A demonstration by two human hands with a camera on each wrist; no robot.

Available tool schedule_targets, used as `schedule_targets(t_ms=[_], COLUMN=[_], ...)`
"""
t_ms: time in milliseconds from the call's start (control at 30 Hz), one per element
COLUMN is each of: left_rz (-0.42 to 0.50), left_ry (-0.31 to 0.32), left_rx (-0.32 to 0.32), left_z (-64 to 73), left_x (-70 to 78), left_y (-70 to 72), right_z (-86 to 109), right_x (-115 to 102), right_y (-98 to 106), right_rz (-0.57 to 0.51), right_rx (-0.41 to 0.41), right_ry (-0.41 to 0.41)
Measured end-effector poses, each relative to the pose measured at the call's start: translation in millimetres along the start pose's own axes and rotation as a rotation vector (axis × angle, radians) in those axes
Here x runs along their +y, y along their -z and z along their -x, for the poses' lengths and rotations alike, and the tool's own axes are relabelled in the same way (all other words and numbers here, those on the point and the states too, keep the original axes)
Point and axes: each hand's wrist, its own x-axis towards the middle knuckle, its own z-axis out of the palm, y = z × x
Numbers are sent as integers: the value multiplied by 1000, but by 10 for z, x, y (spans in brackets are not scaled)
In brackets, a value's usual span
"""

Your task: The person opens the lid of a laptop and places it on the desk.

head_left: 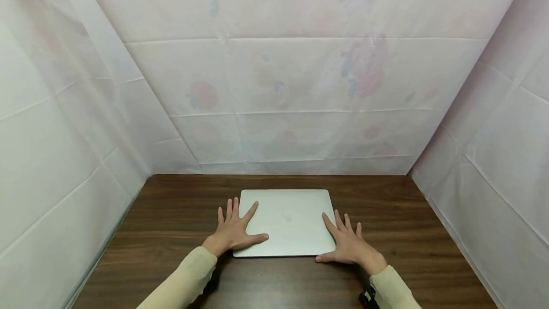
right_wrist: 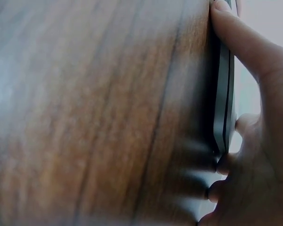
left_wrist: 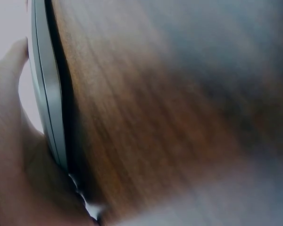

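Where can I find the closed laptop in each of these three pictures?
Head: the laptop lies below centre, between the left hand and the right hand.
Left wrist: only part shows, its side running down the left of the picture.
Right wrist: only part shows, along the right, beside the thumb.
Shared landmark: the brown wooden table.

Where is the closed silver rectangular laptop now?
The laptop lies below centre in the head view, on the dark brown wooden table, between the left hand and the right hand.
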Motion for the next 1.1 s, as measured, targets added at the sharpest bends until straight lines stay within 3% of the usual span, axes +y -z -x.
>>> schedule_targets(t_ms=[233,567,867,1100], left_rz=[20,-9,-9,70], left_ry=[-4,-4,-28,-56], left_rx=[-3,-35,-33,35], left_z=[-18,1,121,248], left_x=[-46,-19,-65,-139], left_y=[-40,21,56,95], right_z=[-11,4,3,-5], right_x=[6,15,37,58], right_y=[3,30,3,-14], right_rz=[0,-8,-4,-12], right_rx=[-3,-10,7,4], right_ry=[-1,1,5,2])
